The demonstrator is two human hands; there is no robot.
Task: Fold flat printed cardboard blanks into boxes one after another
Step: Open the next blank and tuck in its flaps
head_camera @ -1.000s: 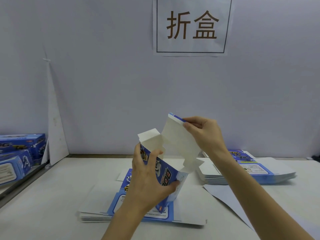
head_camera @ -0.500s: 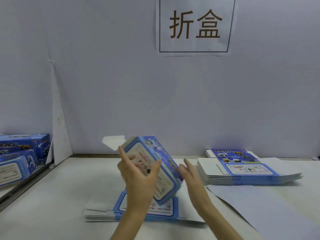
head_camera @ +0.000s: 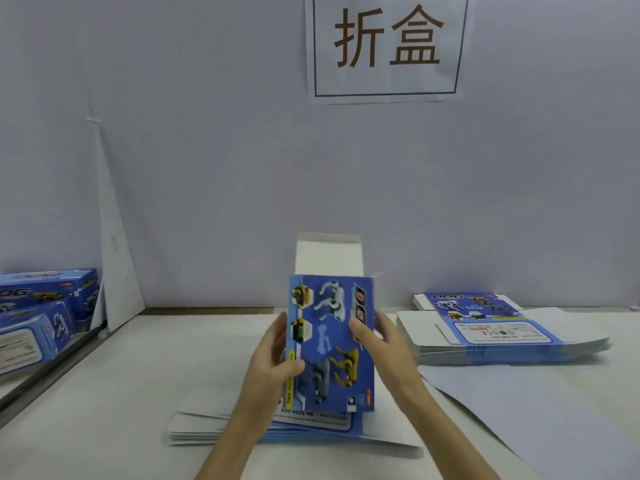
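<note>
I had a pale wall (head_camera: 207,168) ahead, a paper sign (head_camera: 386,88) with two brown characters stuck up high. Below lay a white table (head_camera: 104,393), a white board (head_camera: 117,271) leaning in the left corner.

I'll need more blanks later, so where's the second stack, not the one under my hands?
In the head view, the second stack lies on the table's right side near the back wall, just right of the right hand holding the box.

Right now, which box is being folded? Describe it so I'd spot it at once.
Below the wall sign, at the middle of the table, the left hand and right hand hold a blue box upright over the near stack. Unlike the finished boxes at left and the right stack, its white flap sticks up.
</note>
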